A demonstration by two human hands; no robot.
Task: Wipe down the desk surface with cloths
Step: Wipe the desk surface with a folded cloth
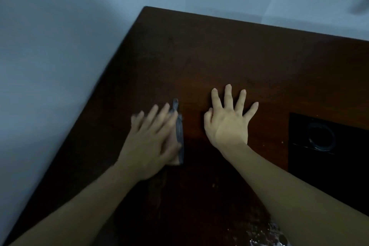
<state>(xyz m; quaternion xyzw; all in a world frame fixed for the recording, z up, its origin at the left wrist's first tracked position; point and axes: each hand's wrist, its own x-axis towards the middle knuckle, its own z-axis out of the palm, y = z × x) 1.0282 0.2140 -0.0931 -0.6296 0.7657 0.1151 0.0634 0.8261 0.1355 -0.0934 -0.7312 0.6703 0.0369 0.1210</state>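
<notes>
Left hand (148, 142) lay flat, fingers (159, 114) straight, pressing small grey folded cloth (179, 132) onto dark brown wooden tabletop (219, 56), near left edge. Motion-blurred. Right hand (227, 124) rested just beside, fingers spread, holding nothing. Black square object (327, 146) at far right. Best wiped with even pressure, overlapping strokes, pale specks near front included.

We find no text, label, brand, number or sign that can be read anywhere in the view. The black box (327, 152) at about three o'clock on the desk (219, 56) shows only a ring shape on its top, with no lettering we can make out. The picture is dim and partly blurred.
</notes>
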